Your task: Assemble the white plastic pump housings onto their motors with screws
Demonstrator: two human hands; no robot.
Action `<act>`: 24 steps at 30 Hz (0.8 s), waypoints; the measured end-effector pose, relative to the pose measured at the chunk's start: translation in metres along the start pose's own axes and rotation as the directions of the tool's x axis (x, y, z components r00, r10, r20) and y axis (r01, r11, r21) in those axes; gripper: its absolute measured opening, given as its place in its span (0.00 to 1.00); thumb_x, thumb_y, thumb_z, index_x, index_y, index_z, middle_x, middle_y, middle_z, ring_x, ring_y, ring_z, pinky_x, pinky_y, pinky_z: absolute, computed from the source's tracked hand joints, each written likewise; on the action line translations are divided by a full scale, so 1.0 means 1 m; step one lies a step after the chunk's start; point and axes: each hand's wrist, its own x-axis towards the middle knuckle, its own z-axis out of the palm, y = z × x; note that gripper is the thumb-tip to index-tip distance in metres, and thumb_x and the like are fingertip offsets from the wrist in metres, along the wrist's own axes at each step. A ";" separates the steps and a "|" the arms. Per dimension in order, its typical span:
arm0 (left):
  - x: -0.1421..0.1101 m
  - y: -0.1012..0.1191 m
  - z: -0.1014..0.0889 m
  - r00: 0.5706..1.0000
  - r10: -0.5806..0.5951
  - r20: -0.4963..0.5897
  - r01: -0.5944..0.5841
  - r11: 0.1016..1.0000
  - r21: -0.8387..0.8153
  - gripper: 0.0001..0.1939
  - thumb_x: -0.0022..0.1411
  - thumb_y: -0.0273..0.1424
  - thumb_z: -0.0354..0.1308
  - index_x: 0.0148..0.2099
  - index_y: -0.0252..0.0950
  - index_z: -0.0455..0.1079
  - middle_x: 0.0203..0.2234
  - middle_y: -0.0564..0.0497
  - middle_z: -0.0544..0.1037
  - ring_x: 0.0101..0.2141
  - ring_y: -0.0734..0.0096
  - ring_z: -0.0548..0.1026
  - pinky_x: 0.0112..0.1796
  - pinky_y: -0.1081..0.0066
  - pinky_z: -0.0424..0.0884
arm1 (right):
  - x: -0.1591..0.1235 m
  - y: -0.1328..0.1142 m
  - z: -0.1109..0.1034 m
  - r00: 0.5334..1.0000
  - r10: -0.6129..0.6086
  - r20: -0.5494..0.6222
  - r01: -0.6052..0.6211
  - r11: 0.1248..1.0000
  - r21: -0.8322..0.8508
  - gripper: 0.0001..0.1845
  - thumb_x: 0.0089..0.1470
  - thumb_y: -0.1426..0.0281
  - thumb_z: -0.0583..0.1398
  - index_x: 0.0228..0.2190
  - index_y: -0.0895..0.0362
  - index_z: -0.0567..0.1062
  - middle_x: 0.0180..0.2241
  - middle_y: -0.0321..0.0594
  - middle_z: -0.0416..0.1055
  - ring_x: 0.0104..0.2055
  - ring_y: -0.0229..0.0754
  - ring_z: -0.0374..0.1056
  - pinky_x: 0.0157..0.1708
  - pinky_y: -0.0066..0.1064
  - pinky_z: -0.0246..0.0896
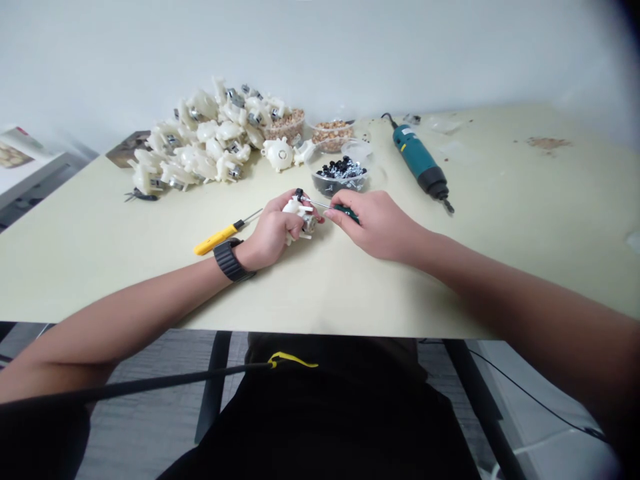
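Over the pale table (390, 293), the left hand (271, 232) clasps a white casing (295, 208); at three o'clock, the right hand (377, 223) grips a green screwdriver (347, 213) that, tilted, could slip.

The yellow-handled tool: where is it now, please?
In the head view, the yellow-handled tool lies on the table, left of centre, beside the left hand.

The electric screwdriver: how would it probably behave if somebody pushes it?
The electric screwdriver might roll, because its body looks rounded. Its thick build suggests it is rather heavy. The cord at its rear could limit rolling.
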 end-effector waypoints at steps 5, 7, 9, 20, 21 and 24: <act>0.000 -0.001 0.000 1.000 -0.011 -0.015 0.010 1.000 -0.024 0.18 0.34 0.22 0.56 0.34 0.35 0.70 0.30 0.52 0.74 0.35 0.65 0.77 0.35 0.66 0.67 | -0.001 -0.005 -0.004 1.000 -0.012 0.015 0.014 0.987 -0.159 0.15 0.74 0.61 0.56 0.44 0.57 0.78 0.32 0.40 0.74 0.32 0.42 0.63 0.34 0.33 0.48; 0.000 -0.001 0.000 1.000 -0.020 -0.017 0.019 0.999 -0.034 0.19 0.34 0.22 0.56 0.35 0.35 0.70 0.31 0.52 0.74 0.35 0.66 0.77 0.35 0.66 0.67 | -0.002 -0.008 -0.006 0.999 -0.037 0.021 0.041 0.963 -0.265 0.15 0.75 0.62 0.55 0.44 0.57 0.78 0.34 0.42 0.76 0.33 0.43 0.64 0.32 0.34 0.45; 0.000 -0.001 0.000 1.000 -0.021 -0.009 0.021 0.999 -0.031 0.19 0.34 0.21 0.56 0.35 0.35 0.69 0.31 0.52 0.74 0.35 0.66 0.77 0.36 0.65 0.67 | -0.003 -0.010 -0.008 0.997 -0.071 0.025 0.075 0.933 -0.352 0.16 0.76 0.62 0.54 0.45 0.57 0.79 0.37 0.43 0.77 0.34 0.43 0.66 0.31 0.35 0.42; -0.007 -0.002 0.001 1.000 0.013 -0.023 -0.011 0.996 0.087 0.22 0.37 0.20 0.58 0.39 0.38 0.64 0.31 0.54 0.71 0.31 0.74 0.69 0.26 0.71 0.58 | 0.005 -0.017 0.006 0.990 -0.133 -0.047 0.105 0.916 -0.387 0.20 0.75 0.65 0.51 0.40 0.60 0.80 0.29 0.43 0.73 0.30 0.41 0.61 0.31 0.36 0.41; -0.008 -0.002 0.001 1.000 0.018 -0.021 -0.015 0.993 0.115 0.22 0.37 0.20 0.58 0.39 0.39 0.63 0.32 0.54 0.71 0.31 0.74 0.68 0.25 0.71 0.57 | 0.005 -0.016 0.008 0.987 -0.139 -0.076 0.107 0.940 -0.324 0.18 0.74 0.66 0.53 0.38 0.59 0.79 0.28 0.41 0.71 0.29 0.40 0.59 0.31 0.35 0.43; -0.012 0.001 0.002 1.000 0.023 -0.017 -0.020 0.981 0.191 0.22 0.39 0.21 0.57 0.40 0.39 0.62 0.31 0.55 0.70 0.29 0.74 0.65 0.23 0.71 0.56 | 0.005 -0.015 0.009 0.986 -0.095 -0.137 0.084 0.993 -0.083 0.15 0.70 0.69 0.57 0.30 0.58 0.76 0.23 0.35 0.64 0.27 0.37 0.54 0.32 0.34 0.45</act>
